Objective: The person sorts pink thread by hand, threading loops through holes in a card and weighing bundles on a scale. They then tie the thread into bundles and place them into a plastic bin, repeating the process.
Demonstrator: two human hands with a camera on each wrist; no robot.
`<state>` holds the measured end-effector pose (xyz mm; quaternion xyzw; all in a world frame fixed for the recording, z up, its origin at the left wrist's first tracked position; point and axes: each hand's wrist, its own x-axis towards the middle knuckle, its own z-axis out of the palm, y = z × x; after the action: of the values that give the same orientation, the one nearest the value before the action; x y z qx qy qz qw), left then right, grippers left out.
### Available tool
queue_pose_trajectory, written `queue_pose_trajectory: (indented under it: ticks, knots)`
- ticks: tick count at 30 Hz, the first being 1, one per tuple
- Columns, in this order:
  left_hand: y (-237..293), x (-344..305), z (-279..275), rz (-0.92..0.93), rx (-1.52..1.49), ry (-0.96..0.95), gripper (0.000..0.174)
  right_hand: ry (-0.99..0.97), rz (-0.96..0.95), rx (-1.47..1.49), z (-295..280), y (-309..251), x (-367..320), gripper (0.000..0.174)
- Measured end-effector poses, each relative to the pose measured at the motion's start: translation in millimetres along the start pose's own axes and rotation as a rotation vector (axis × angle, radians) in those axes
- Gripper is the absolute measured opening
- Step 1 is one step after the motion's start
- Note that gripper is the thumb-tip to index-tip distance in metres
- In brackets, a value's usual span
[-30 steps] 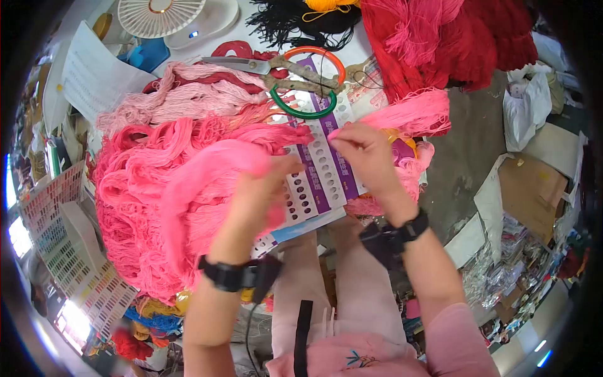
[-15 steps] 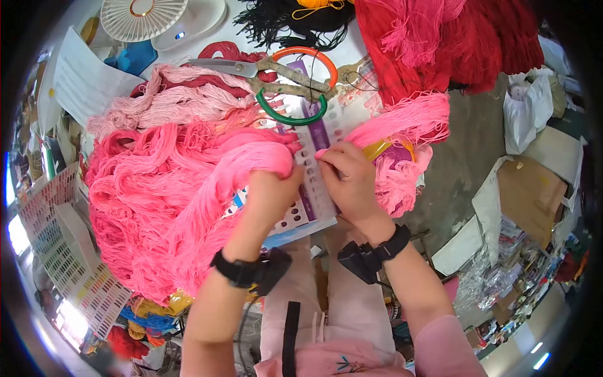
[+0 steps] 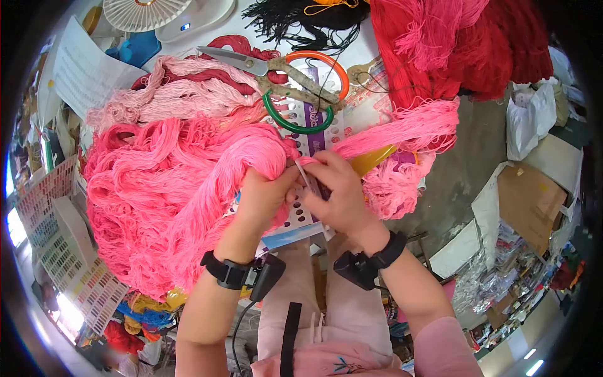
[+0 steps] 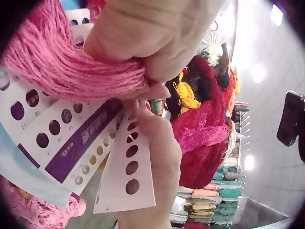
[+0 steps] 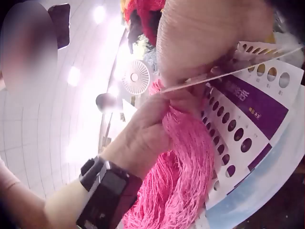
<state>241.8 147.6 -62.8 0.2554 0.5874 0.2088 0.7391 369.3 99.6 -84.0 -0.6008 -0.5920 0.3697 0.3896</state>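
My left hand (image 3: pixel 267 200) grips a thick pink yarn skein (image 3: pixel 254 154), which drapes back over a heap of pink yarn (image 3: pixel 135 188) on the left. Close beside it, my right hand (image 3: pixel 344 195) pinches a narrow white card strip (image 4: pixel 114 179) with a row of round holes. The strip stands edge-on between both hands in the right wrist view, its upper end at the yarn. Beneath the hands lie fanned white-and-purple sample cards (image 5: pixel 259 112) with numbered holes, some showing coloured samples. My fingertips at the yarn are partly hidden by the strip.
Large scissors (image 3: pixel 239 61) with orange and green handles lie beyond the hands. Red yarn (image 3: pixel 414 75) hangs at the back right, with black yarn (image 3: pixel 295 25) beside it. A white fan (image 3: pixel 144 12) and a paper sheet (image 3: pixel 88 66) are at the back left.
My left hand has brought the pink skein rightward over the cards and beside my right hand. The right hand has moved down and left, and now holds the card strip upright against the yarn.
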Motion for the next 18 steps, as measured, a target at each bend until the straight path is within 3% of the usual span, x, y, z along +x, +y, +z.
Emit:
queue_pose_trajectory:
  ticks: [1, 6, 9, 11, 15, 18]
  knots:
    - [0.5, 0.9, 2.5, 0.019, 0.023, 0.001, 0.005, 0.026, 0.055, 0.120, 0.9, 2.1, 3.3, 0.032]
    - [-0.6, 4.8, 0.7, 0.051, 0.093, -0.008, 0.006, 0.018, 0.089, 0.080, -4.0, -1.0, 14.1, 0.028]
    - [18.6, -2.9, -22.7, -0.034, 0.154, 0.029, 0.007, 0.001, 0.094, 0.094, -7.9, 2.2, 14.3, 0.026]
    - [23.8, -7.7, -45.8, -0.117, -0.175, 0.038, 0.010, 0.037, 0.055, 0.119, -5.0, 3.8, 11.5, 0.026]
    - [19.0, -8.4, -30.6, -0.096, 0.020, 0.027, 0.010, 0.056, 0.054, 0.080, 1.2, 1.8, 8.8, 0.027]
    - [12.9, -11.5, -33.3, -0.114, -0.095, 0.060, 0.010, -0.031, 0.038, 0.033, -3.6, 2.0, 7.7, 0.031]
